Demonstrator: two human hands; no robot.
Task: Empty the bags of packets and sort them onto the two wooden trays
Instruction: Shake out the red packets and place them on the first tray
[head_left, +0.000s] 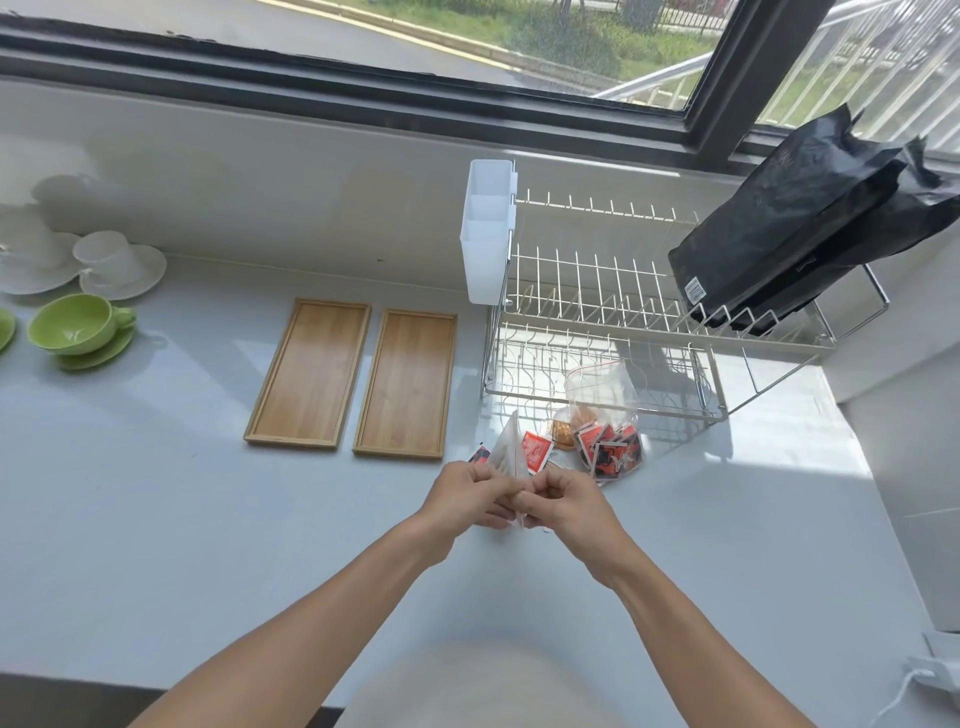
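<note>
Two honey-brown wooden trays (309, 373) (405, 383) with pale grain lie mid-frame on the white surface (156, 519), red-and-black packets (610, 449) right of them, a lime-green cup (78, 323) and white cups (106, 254) far left, glossy black bags (789, 223) upper right.

No text can be read with certainty. The black bag (789, 228) leaning in the dish rack (597, 322) at the counter's far right corner carries a small white label (694, 288) with what looks like a barcode, its print too small to make out. The red packets (536, 451) near the counter's front middle and those inside the clear bag (605, 415) show white markings, too blurred to read as words or a brand
</note>
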